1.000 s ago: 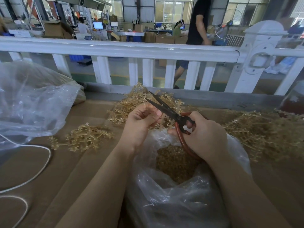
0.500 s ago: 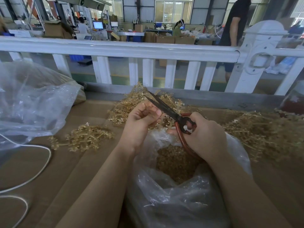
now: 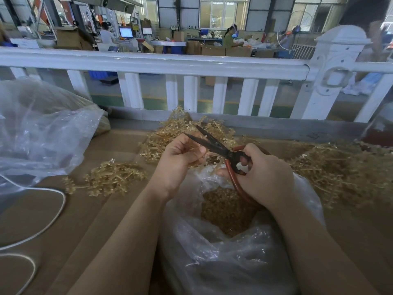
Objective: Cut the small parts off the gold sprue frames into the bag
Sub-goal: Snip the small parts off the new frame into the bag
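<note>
Brown cardboard-covered bench point(image 3: 119, 211) is being used as the work surface, with a white railing point(image 3: 153, 64) running along its far edge and a factory floor with boxes and monitors seen beyond it. Gold sprue frames are being kept in three heaps: a small heap point(image 3: 110, 179) at left, a far heap point(image 3: 180, 128) behind the hands, and a large heap point(image 3: 344, 173) at right. An open clear bag point(image 3: 234, 258) is sitting at the near centre, and loose gold small parts point(image 3: 225, 209) are lying inside it.

One gold sprue frame piece point(image 3: 198, 149) is being pinched in the left hand point(image 3: 180, 158), fingers curled round it, held just above the bag mouth. Scissors point(image 3: 214, 143) are being held in the right hand point(image 3: 263, 175), fingers curled through and round the red-brown handle loops. Dark blades are being held spread, pointing far-left, with the pinched piece lying at or just beside the lower blade; actual contact cannot be told.

A second, crumpled clear bag point(image 3: 42, 133) is lying at far left. A white cable point(image 3: 57, 207) is curving across the near-left bench.
</note>
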Tool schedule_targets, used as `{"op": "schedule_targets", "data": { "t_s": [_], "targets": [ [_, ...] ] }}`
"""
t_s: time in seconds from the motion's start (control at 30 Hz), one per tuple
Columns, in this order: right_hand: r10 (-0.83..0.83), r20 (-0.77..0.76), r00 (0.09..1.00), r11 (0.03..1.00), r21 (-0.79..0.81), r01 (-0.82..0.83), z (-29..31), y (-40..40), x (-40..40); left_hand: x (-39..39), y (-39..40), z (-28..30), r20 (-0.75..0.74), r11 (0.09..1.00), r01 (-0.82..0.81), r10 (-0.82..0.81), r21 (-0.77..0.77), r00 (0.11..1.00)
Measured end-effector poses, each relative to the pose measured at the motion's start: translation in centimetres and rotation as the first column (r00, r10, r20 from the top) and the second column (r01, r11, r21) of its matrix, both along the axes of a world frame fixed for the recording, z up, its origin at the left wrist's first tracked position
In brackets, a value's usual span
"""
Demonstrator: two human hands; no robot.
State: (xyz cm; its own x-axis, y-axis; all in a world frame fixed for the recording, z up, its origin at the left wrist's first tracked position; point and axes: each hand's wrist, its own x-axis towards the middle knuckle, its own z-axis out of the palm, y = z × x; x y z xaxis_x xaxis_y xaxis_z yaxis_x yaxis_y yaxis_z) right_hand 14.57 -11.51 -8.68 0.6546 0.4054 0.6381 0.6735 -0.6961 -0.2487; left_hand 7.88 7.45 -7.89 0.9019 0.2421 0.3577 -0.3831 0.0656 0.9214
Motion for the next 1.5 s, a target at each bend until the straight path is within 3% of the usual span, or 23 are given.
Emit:
{"op": "schedule_targets", "data": {
  "t_s": [0.17,0.37,0.8,1.07,1.3,1.5],
  "targets": [
    [0.003,0.041,0.999,1.0,-0.007,-0.002,-0.3,0.1,0.1,0.0,0.3,0.0,-0.008,1.0,0.018,-0.018,0.017,1.0],
    [0.039,-0.027,0.999,0.999,0.03,-0.038,-0.4,0.0,0.2,0.2,0.3,-0.2,-0.015,0.996,0.037,-0.038,-0.081,0.999],
    [0.114,-0.112,0.987,0.991,0.084,-0.105,0.1,0.1,-0.1,0.2,0.3,-0.2,0.0,0.994,0.06,-0.06,-0.089,0.998],
    [0.116,-0.14,0.983,0.988,0.117,-0.1,-0.1,0.2,-0.1,0.1,0.2,0.1,-0.059,0.985,-0.053,0.043,-0.165,0.997],
    [0.144,-0.327,0.934,0.959,0.28,-0.05,0.2,0.6,-0.2,0.2,0.2,0.5,-0.158,0.91,-0.171,0.118,-0.379,0.98],
    [0.313,-0.535,0.785,0.871,0.491,-0.012,1.2,1.0,-0.3,0.3,-0.7,1.0,-0.19,0.896,-0.068,-0.019,-0.439,0.982]
  ]
}}
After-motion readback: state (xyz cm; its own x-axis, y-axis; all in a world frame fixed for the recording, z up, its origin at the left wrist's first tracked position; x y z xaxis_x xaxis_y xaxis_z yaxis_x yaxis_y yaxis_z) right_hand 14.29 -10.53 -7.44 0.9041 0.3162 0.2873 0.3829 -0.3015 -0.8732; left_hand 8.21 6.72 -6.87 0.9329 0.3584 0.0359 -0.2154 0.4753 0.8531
